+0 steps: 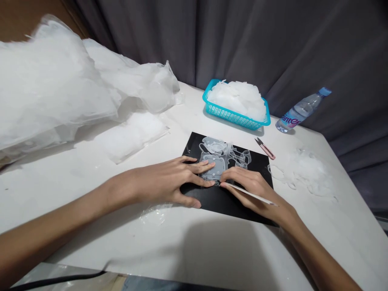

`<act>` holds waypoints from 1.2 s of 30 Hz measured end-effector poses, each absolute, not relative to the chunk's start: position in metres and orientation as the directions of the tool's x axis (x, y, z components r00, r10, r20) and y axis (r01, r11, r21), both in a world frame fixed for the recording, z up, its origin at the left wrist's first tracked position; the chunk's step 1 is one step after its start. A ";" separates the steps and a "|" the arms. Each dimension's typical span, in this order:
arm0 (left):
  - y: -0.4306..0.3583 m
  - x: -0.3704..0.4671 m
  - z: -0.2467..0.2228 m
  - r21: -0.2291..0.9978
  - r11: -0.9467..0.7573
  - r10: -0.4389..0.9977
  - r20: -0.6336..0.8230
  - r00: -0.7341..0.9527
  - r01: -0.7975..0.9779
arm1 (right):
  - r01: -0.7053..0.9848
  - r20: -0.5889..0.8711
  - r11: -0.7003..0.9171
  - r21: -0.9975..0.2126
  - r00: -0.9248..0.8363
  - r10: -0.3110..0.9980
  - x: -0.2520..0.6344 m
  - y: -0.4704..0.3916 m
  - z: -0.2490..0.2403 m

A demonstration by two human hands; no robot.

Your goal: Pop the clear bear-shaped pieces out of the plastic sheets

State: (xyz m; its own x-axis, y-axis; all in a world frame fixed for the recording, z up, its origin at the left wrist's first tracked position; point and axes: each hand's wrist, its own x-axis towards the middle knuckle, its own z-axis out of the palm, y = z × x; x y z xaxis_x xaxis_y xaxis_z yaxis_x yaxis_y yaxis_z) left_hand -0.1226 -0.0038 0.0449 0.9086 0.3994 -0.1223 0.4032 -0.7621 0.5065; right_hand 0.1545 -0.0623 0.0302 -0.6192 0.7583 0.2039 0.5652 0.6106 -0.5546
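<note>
A translucent moulded plastic sheet (pixel 214 161) with cut-out shapes lies on a black mat (pixel 209 202). Spread over its left side, my left hand (pixel 184 176) presses it down with fingers apart. My right hand (pixel 250 188) pinches a thin white stick-like tool (pixel 251 195), whose tip is hidden by the fingers at the sheet's lower edge. Loose translucent strips (pixel 241 155) lie on the mat to the right of the sheet's main panel.
A turquoise basket (pixel 233 116) of white translucent pieces stands at the back, with a water bottle (pixel 298 111) beside it. Pink-handled thread snips (pixel 265 148) lie by the mat. Plastic scraps (pixel 313 171) are at right; large filled plastic bags (pixel 54 85) at left.
</note>
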 end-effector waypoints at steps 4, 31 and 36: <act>-0.003 -0.122 0.045 0.511 -0.755 0.393 -0.147 0.908 0.410 | 0.530 0.240 0.629 -0.569 -0.624 0.743 0.154 -0.060 0.028; -0.001 -0.117 0.052 0.609 -0.581 0.687 0.011 0.726 0.540 | 0.707 0.384 0.699 -0.103 -0.621 0.684 0.134 -0.068 -0.007; -0.009 -0.107 0.037 0.808 -0.096 0.718 -0.349 0.603 0.581 | 0.748 0.458 0.640 -0.175 -0.513 0.726 0.124 -0.069 -0.004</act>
State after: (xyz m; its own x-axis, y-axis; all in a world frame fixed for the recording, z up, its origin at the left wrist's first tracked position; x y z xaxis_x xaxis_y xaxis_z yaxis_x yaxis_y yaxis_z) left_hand -0.1072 -0.0090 0.0372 0.6025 0.7180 -0.3486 0.5814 -0.0957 0.8079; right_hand 0.1235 -0.0687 -0.0043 -0.5129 0.7258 0.4585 0.7484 0.6396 -0.1754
